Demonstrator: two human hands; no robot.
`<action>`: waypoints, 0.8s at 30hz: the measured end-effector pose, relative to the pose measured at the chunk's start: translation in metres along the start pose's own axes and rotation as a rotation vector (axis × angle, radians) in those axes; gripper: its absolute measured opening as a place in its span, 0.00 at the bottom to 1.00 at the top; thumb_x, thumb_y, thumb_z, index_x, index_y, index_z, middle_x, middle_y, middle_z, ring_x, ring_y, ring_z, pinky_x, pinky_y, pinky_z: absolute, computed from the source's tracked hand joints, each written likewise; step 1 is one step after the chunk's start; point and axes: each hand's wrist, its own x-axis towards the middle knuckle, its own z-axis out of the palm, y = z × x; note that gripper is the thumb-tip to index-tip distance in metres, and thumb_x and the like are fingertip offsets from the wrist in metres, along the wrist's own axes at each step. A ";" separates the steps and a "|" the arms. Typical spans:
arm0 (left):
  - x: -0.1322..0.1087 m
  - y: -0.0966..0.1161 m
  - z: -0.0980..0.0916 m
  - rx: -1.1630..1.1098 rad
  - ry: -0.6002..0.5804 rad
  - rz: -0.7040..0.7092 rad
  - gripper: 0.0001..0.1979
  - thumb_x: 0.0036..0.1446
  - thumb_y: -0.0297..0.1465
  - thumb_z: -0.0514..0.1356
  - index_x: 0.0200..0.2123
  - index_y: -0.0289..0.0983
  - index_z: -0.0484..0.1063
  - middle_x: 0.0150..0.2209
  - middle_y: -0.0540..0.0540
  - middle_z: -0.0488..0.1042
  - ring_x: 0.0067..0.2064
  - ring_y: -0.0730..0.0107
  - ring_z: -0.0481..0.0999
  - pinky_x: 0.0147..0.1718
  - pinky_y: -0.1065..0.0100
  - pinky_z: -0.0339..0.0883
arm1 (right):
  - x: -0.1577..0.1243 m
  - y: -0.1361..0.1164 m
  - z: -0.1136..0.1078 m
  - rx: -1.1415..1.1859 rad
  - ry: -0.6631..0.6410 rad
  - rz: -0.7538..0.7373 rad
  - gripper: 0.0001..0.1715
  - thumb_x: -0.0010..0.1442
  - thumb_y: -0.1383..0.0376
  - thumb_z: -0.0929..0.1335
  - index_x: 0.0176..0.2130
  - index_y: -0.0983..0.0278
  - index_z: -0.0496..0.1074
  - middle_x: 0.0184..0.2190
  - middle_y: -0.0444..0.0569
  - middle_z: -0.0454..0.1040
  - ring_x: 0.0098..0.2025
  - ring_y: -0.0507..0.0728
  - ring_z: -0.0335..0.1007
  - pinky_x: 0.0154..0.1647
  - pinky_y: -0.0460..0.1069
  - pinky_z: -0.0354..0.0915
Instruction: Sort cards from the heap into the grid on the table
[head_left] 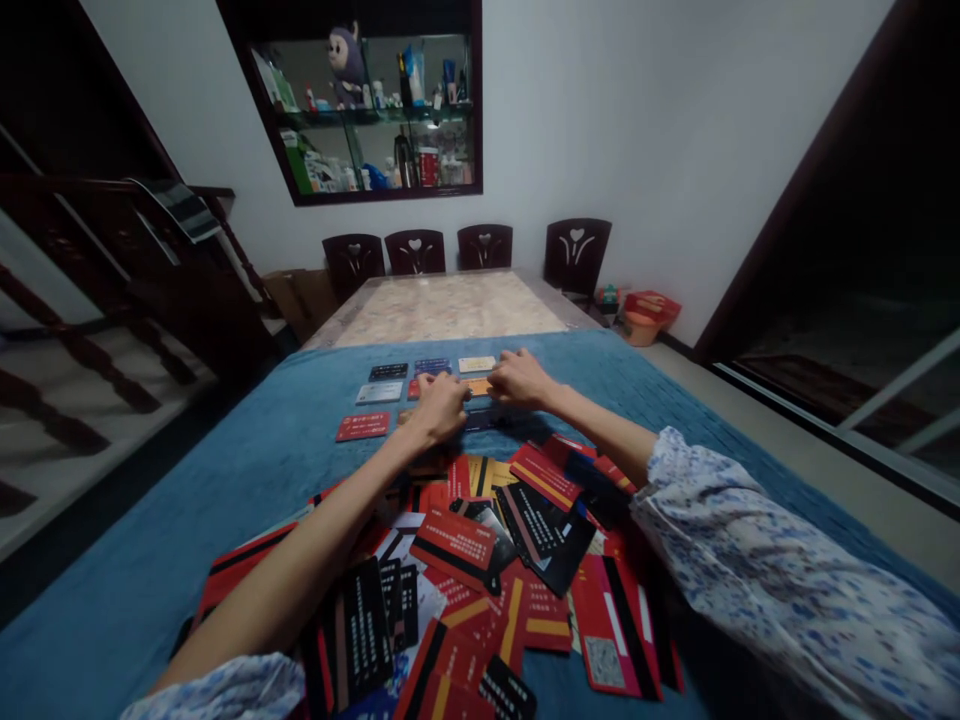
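Card rows (379, 393) behind, card heap (454, 545) before

The card heap lies on the near part of a cloth (247, 450), itself spread over the near portion of the tabletop (457, 305). Beyond the heap, the card rows run three deep, with the left grip (442, 403) over their middle and the right grip (523, 378) at their right. Four chairs (589, 262) stand behind the tabletop, a wall cabinet (475, 120) behind them. A railing (90, 185) stands left, a bucket (641, 330) right.

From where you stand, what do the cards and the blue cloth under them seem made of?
The cards look like smooth plastic, judging by crisp edges and flatness, though coated paper is possible. The blue cloth seems matte, plush fabric, from its mottled surface.
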 end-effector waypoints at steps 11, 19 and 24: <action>-0.025 0.047 0.004 -0.093 -0.020 0.133 0.16 0.49 0.19 0.54 0.38 0.37 0.76 0.43 0.40 0.76 0.51 0.55 0.68 0.53 0.49 0.51 | -0.065 0.005 0.005 0.036 0.021 0.027 0.13 0.61 0.61 0.64 0.33 0.64 0.76 0.38 0.56 0.78 0.48 0.63 0.62 0.42 0.55 0.48; -0.038 0.080 0.007 -0.096 -0.058 0.259 0.09 0.56 0.26 0.56 0.38 0.36 0.75 0.43 0.39 0.75 0.50 0.55 0.67 0.52 0.48 0.51 | -0.113 0.008 0.010 0.045 0.058 0.076 0.16 0.63 0.57 0.64 0.29 0.63 0.74 0.35 0.53 0.78 0.45 0.61 0.63 0.43 0.55 0.48; -0.045 0.099 0.003 -0.085 -0.110 0.375 0.10 0.57 0.25 0.53 0.39 0.36 0.73 0.45 0.38 0.73 0.50 0.54 0.66 0.50 0.47 0.52 | -0.140 0.009 0.017 0.074 0.114 0.100 0.18 0.64 0.56 0.63 0.29 0.63 0.73 0.33 0.53 0.77 0.44 0.60 0.63 0.43 0.55 0.49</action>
